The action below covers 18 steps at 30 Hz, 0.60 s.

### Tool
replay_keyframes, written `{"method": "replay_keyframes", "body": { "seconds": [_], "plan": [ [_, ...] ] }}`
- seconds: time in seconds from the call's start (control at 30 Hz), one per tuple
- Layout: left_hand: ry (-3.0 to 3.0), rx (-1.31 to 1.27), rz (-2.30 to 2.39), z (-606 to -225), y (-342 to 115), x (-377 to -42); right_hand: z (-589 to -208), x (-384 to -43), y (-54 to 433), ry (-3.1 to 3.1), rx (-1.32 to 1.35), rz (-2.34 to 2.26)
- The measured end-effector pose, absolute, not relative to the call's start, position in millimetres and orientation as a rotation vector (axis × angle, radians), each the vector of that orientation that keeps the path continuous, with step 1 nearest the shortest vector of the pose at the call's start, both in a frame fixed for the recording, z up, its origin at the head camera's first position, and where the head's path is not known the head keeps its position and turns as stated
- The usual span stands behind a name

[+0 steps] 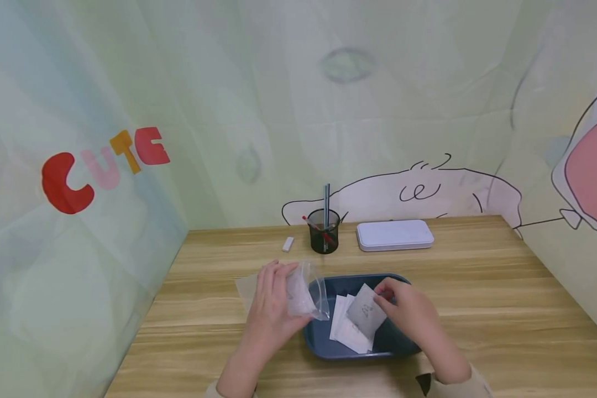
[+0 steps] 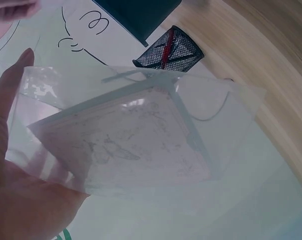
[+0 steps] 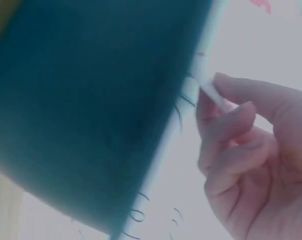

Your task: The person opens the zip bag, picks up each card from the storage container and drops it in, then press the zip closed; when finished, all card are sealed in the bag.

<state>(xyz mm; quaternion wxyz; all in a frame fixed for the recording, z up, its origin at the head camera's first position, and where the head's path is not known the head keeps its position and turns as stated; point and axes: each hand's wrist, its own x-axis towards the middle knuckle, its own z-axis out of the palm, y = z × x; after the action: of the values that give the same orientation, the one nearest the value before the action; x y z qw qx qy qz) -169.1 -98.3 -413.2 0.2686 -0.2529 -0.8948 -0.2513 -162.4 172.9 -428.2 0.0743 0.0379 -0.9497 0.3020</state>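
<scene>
The left hand (image 1: 273, 301) holds a clear bag (image 1: 320, 293), its grip clamped with the fingers along the upper side and the thumb along the lower. A stack of pale sheets (image 2: 125, 140) sits inside the bag, and the left wrist view shows faint grey markings on the front one. The end of the bag with a curved rim points right, overlapping the left edge of a dark blue tray (image 1: 319, 334) in the head view.

The right hand (image 1: 410, 315) has its grip together on the upper right corner of a greyish card (image 1: 367, 314), pinched between thumb and fingers. The card carries a small dark drawing and is tilted above the tray, in front of some white cards (image 1: 349, 338) that lie fanned out inside it (whether it touches them, I cannot tell). In the right wrist view the pinched piece shows only as a thin, blurred pale edge.

The tray rests on a wood-grained bench (image 1: 179, 331). Beyond it, towards the back, stand a black mesh cup (image 1: 324, 242) with pencils (image 1: 326, 198) upright in it, a small white eraser (image 1: 288, 244) to its left and a pale flat case (image 1: 395, 235) to its right. A printed backdrop (image 1: 204, 110) rises behind, bearing the coloured letters "CUTE".
</scene>
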Motion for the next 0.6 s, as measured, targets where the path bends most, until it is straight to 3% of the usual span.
{"method": "replay_keyframes", "body": {
  "seconds": [0.27,0.6],
  "plan": [
    [-2.406,-0.691,-0.676,-413,-98,-170,-394,-151,172,-2.552,0.048,1.069],
    [-2.418,-0.69,-0.684,-414,-98,-171,-379,-142,169,-2.326,0.049,1.485]
  ]
}}
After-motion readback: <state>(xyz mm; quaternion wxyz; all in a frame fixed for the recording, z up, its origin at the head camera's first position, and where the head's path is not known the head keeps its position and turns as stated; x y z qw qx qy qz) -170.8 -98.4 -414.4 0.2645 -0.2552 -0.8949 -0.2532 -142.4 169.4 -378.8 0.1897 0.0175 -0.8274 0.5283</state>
